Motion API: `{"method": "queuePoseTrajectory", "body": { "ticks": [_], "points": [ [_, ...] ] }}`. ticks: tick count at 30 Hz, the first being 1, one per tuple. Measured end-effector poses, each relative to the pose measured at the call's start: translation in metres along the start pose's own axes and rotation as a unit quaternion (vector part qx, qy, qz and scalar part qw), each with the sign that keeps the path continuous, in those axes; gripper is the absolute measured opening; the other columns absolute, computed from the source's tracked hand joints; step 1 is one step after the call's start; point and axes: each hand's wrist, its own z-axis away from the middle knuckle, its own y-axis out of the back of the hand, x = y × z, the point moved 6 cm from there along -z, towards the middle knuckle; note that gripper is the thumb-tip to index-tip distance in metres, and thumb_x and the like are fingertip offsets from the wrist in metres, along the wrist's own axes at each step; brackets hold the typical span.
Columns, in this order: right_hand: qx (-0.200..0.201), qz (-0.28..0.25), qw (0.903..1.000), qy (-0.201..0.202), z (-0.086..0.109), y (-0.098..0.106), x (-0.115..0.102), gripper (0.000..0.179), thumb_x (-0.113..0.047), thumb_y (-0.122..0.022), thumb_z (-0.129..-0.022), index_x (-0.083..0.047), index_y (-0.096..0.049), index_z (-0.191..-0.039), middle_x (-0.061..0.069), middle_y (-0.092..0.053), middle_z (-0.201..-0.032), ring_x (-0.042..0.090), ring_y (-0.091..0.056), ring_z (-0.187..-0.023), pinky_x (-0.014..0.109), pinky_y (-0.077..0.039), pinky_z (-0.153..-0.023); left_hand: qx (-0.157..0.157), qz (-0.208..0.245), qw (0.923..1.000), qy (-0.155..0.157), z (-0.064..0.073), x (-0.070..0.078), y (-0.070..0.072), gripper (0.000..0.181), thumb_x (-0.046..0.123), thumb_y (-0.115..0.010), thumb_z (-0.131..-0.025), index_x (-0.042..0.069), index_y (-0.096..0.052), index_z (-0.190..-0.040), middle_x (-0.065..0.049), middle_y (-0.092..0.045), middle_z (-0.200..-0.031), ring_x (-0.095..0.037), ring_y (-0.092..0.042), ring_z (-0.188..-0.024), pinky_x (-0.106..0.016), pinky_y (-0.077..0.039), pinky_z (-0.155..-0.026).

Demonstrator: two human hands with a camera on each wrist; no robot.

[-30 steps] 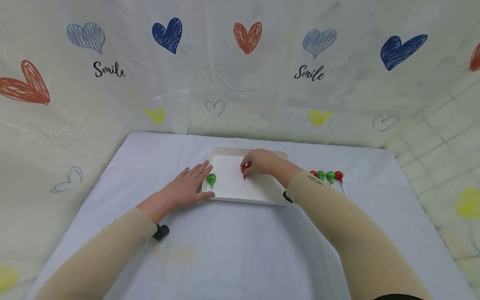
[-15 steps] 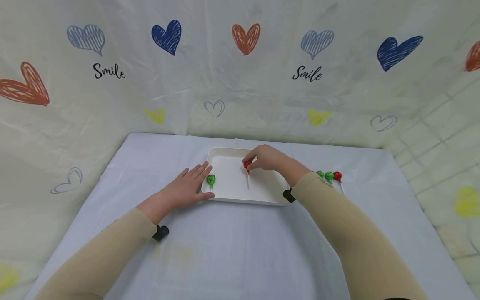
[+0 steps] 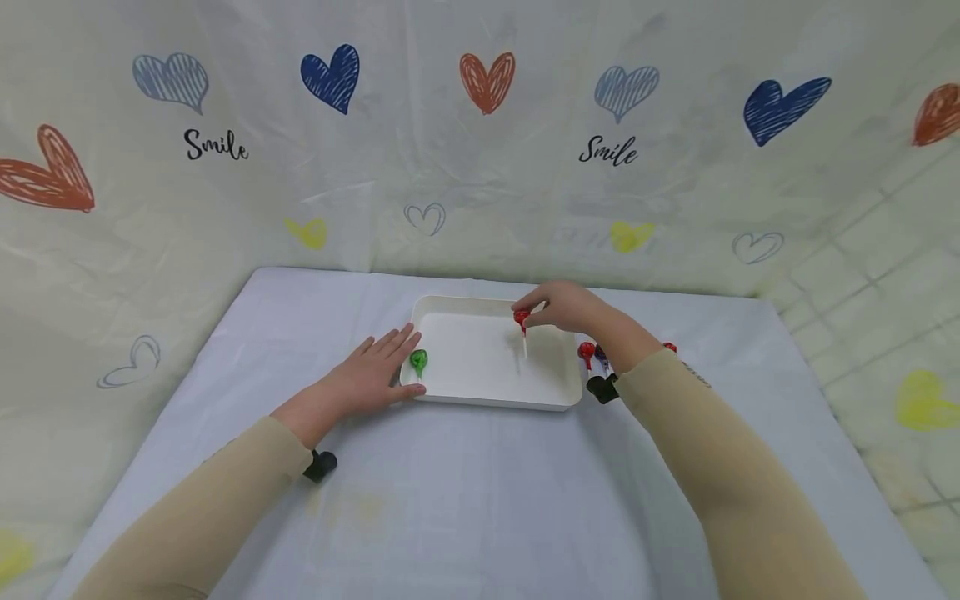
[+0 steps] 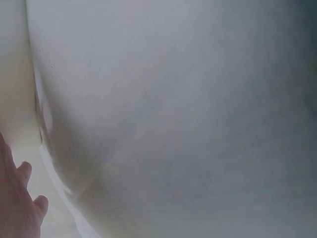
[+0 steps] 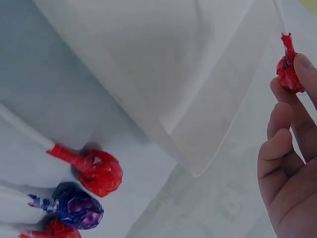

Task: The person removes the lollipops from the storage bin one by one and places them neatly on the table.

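Note:
My right hand point(image 3: 566, 307) pinches a red-wrapped lollipop point(image 3: 522, 318) by its round head, the white stick hanging down over the right part of a white tray point(image 3: 480, 396). In the right wrist view the same red lollipop point(image 5: 289, 74) sits between thumb and finger. My left hand point(image 3: 371, 371) lies with fingers spread at the tray's left edge, its thumb at the front corner. Just right of those fingers, a green lollipop point(image 3: 418, 360) lies inside the tray. The left wrist view catches only part of the left hand point(image 4: 20, 198) at its lower left.
Right of the tray lie a red lollipop point(image 5: 101, 173), a purple-blue lollipop point(image 5: 79, 207) and another red one point(image 5: 59, 230). A further red head point(image 3: 670, 346) peeks out behind the right sleeve. White cloth point(image 3: 465, 492) covers the table, and a heart-printed curtain point(image 3: 480, 167) hangs behind.
My right hand has lifted the red lollipop from the tray's middle and carried it right and toward the back. The left hand has stayed at the tray's left edge.

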Motion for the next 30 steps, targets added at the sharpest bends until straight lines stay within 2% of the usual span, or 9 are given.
{"method": "queuePoseTrajectory", "body": {
  "ticks": [5, 9, 16, 25, 30],
  "points": [
    [0.013, -0.013, 0.9997, -0.018, 0.015, 0.009, 0.021, 0.036, -0.031, -0.065, -0.086, -0.024, -0.063, -0.122, -0.001, -0.059, -0.123, 0.023, -0.051, -0.113, 0.043, -0.046, -0.090, 0.005, 0.007, 0.9999, -0.005, 0.000, 0.000, -0.001, 0.096, 0.080, -0.030, -0.077, 0.024, 0.000, -0.149, 0.005, 0.005, -0.156, -0.021, -0.003, -0.143, -0.049, -0.008, -0.113],
    [0.020, -0.012, 0.9989, -0.042, 0.029, 0.015, 0.041, 0.036, -0.032, -0.065, -0.086, -0.025, -0.062, -0.122, 0.000, -0.058, -0.123, 0.023, -0.051, -0.109, 0.041, -0.047, -0.087, 0.002, 0.012, 0.9999, -0.004, 0.001, 0.000, -0.001, 0.097, 0.082, -0.027, -0.076, 0.025, 0.001, -0.149, 0.006, 0.006, -0.156, -0.020, -0.001, -0.143, -0.049, -0.007, -0.114],
    [0.033, -0.003, 0.9963, -0.079, 0.059, 0.023, 0.088, 0.039, -0.034, -0.064, -0.086, -0.025, -0.061, -0.124, 0.004, -0.057, -0.126, 0.025, -0.051, -0.107, 0.039, -0.048, -0.080, 0.003, 0.017, 0.9998, -0.004, 0.002, 0.002, 0.002, 0.096, 0.081, -0.028, -0.076, 0.025, 0.001, -0.149, 0.006, 0.005, -0.156, -0.020, -0.001, -0.143, -0.050, -0.006, -0.113],
    [0.036, 0.009, 0.9932, -0.110, 0.106, 0.038, 0.152, 0.040, -0.033, -0.062, -0.088, -0.016, -0.061, -0.124, 0.014, -0.057, -0.125, 0.033, -0.049, -0.112, 0.052, -0.045, -0.088, 0.003, 0.014, 0.9999, -0.005, 0.002, 0.000, 0.002, 0.098, 0.083, -0.025, -0.074, 0.026, 0.002, -0.149, 0.006, 0.006, -0.156, -0.021, -0.001, -0.143, -0.050, -0.006, -0.113],
    [0.034, 0.027, 0.9915, -0.123, 0.128, 0.050, 0.178, 0.041, -0.032, -0.063, -0.088, -0.013, -0.060, -0.124, 0.018, -0.058, -0.122, 0.036, -0.048, -0.112, 0.054, -0.044, -0.087, 0.000, 0.014, 0.9999, -0.008, 0.002, 0.001, 0.001, 0.099, 0.084, -0.025, -0.074, 0.026, 0.001, -0.149, 0.006, 0.006, -0.155, -0.020, -0.001, -0.143, -0.049, -0.007, -0.114]
  ]
}}
